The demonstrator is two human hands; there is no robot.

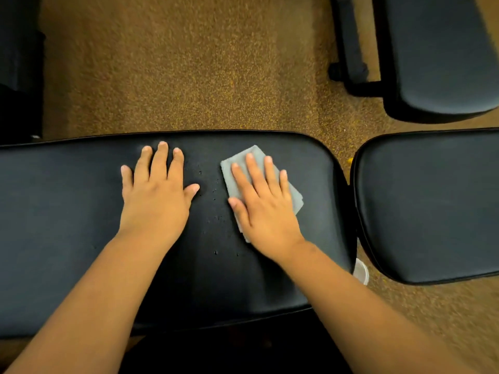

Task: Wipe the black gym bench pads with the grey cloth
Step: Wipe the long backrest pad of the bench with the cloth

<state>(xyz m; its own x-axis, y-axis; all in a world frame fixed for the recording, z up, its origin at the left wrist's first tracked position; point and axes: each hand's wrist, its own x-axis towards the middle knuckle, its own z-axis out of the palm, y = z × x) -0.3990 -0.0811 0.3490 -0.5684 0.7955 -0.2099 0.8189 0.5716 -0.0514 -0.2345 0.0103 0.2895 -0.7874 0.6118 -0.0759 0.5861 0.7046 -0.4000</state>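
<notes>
A long black bench pad [67, 211] stretches across the middle of the view. On its right part lies a folded grey cloth [244, 160], and my right hand [266, 203] presses flat on it with straight fingers. My left hand [156, 190] rests flat on the bare pad to the left of the cloth, fingers spread. Small droplets or specks dot the pad between the two hands. A second black pad [432, 206] sits to the right, separated by a narrow gap.
Brown speckled carpet [189, 76] covers the floor beyond the bench. Another black padded bench [442, 58] with a black frame [351, 49] stands at the upper right. A white round object [361, 271] shows in the gap between the pads. Dark equipment [19, 63] stands at the left edge.
</notes>
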